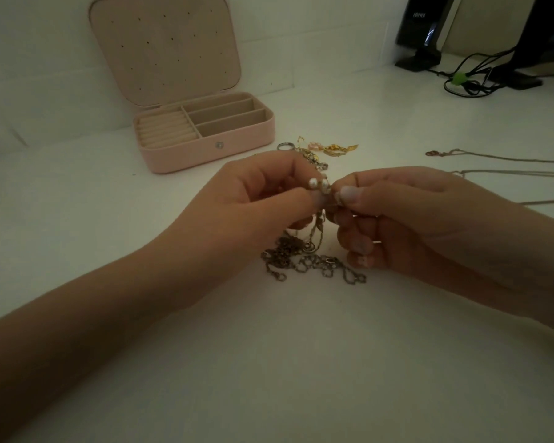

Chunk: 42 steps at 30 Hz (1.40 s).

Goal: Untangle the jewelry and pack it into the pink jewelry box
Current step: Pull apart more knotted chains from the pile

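Pearl beads catch what little light there is, pinched between the two hands right where their fingertips meet. The left hand [263,190] grips the pearl piece [320,184] with thumb and forefinger, and the right hand [394,215] pinches the other side of the same small knot, its lower fingers curled in. From that knot a dark tangled chain [304,257] hangs down and pools on the white desk [269,362] just below and between the hands.

Beyond the left hand stands the pink jewelry box [205,151], lid up, and I see nothing in its compartments. Just past the fingertips lies a little heap of gold pieces and a ring [320,149]. Past the right hand, two thin necklaces [509,167] lie stretched out straight.

This looks like the untangling step, with packing not yet begun. The next move, I'd judge, calls for easing the pearl piece free of the chain with small, gentle pulls, since tugging hard could tighten the knot.
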Tool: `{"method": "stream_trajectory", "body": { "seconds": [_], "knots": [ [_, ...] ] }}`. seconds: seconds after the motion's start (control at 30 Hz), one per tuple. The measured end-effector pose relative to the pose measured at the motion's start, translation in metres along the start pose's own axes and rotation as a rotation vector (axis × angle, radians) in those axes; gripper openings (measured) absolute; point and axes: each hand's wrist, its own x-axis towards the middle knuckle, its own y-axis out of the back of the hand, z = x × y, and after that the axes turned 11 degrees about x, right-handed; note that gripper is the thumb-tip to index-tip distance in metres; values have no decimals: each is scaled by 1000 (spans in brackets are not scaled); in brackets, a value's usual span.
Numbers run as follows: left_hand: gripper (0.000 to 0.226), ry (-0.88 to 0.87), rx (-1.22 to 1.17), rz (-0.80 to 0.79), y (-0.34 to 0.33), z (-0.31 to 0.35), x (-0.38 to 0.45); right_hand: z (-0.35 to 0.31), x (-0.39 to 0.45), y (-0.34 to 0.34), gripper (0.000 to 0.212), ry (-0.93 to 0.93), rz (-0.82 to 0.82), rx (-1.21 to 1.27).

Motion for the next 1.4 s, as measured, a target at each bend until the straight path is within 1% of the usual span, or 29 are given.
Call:
{"method": "stream_trajectory", "body": {
  "seconds": [0.07, 0.13, 0.17, 0.23, 0.3, 0.4, 0.43, 0.47, 0.57, 0.7, 0.8, 0.87, 0.93, 1.03, 1.2, 1.23, 1.3, 1.4],
  "knots": [
    [8, -32, 79, 44, 0, -1, 0, 0, 1, 1, 17, -14, -23, 4],
    [5, -63, 154, 118, 2, -2, 1, -2, 0, 3, 10, -20, -51, 25],
    [6, -66, 170, 148, 3, -2, 1, -3, 0, 3, 12, -13, -59, 28],
    [4, -53, 114, 139, 4, -2, 2, -3, 0, 2, 12, 21, -27, 3],
    [6, -22, 33, 111, 4, -1, 2, -2, 0, 1, 9, 85, 56, -77],
    [7, 37, -118, 77, 1, -1, 3, 0, -1, -2, 33, 178, 121, -248],
    [7, 52, -152, 72, 0, -1, 2, 0, -2, -3, 38, 199, 124, -271],
    [7, 66, -176, 70, 0, -1, 2, 0, -2, -5, 38, 221, 124, -276],
    [2, 84, -177, 65, -2, 0, 2, 2, -4, -8, 28, 284, 167, -286],
    [3, 92, -139, 80, -3, 4, 1, 0, -7, -12, 17, 358, 241, -387],
    [5, 98, -98, 97, -4, 5, 0, -1, -8, -13, 6, 331, 301, -409],
    [11, 100, -57, 124, -6, 6, -2, -1, -9, -13, 5, 272, 319, -391],
    [13, 94, -27, 145, -8, 7, -3, -3, -9, -13, 9, 209, 317, -350],
    [10, 61, 14, 149, -7, 8, -3, -5, -11, -12, 17, 133, 317, -205],
    [17, 74, -48, 129, -7, 7, -2, -4, -11, -8, 20, 9, 283, -27],
    [17, 87, -70, 124, -7, 7, -2, -3, -11, -8, 21, 7, 280, -23],
    [18, 133, -115, 104, -6, 7, -1, -2, -9, -7, 19, 65, 298, -92],
    [23, 192, -156, 78, -5, 5, 1, 1, -7, -8, 9, 261, 341, -312]
  ]
}}
